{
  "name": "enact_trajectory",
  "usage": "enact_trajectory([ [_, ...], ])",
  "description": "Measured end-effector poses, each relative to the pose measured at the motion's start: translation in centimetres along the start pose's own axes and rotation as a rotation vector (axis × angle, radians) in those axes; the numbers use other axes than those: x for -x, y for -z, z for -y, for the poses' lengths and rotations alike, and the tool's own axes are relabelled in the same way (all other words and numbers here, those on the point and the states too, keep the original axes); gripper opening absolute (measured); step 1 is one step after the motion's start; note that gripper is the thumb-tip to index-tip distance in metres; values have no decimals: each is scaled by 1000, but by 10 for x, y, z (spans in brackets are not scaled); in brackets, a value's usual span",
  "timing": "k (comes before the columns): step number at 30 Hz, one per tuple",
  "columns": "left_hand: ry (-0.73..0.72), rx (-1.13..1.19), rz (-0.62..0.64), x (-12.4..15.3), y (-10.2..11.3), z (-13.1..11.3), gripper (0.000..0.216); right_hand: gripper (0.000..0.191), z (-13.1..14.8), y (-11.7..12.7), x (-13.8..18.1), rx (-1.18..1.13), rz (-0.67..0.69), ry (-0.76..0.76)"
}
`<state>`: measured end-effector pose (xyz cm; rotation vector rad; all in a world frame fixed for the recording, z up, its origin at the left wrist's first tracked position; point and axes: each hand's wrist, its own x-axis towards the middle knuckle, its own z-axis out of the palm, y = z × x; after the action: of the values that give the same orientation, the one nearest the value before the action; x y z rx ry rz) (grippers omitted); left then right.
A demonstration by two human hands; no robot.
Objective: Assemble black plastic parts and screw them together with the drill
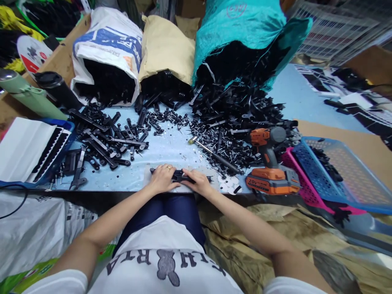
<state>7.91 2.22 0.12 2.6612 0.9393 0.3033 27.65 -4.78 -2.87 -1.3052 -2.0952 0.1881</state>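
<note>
My left hand (pixel 162 176) and my right hand (pixel 198 181) rest at the near edge of the light blue table (pixel 171 149), both closed on a long black plastic part (pixel 180 176) that lies flat between them. A ring shows on my left hand. The ends of the part stick out past each hand. A screwdriver (pixel 211 154) with a yellowish handle lies just beyond my right hand.
An orange cordless drill (pixel 269 171) stands to the right. Heaps of black plastic parts (pixel 235 110) spill from a teal sack (pixel 245 24), a white sack (pixel 107 53) and a tan sack (pixel 167 47). Blue and pink baskets (pixel 337 171) sit right; a blue tray (pixel 33 151) left.
</note>
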Motion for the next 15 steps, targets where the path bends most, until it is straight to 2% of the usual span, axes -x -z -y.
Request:
enact_trajectory([
  [3,30,-2,1,1,1,2,50,44,-10,7,-6,39,86,131],
  [7,124,-15,-32,2,0,-6,46,43,-17,13,-14,146,79,133],
  [11,64,-9,-18,2,-2,-5,48,38,-20,14,-14,125,214,274],
  [15,26,-1,9,0,1,-2,50,39,-24,22,-15,87,253,216],
])
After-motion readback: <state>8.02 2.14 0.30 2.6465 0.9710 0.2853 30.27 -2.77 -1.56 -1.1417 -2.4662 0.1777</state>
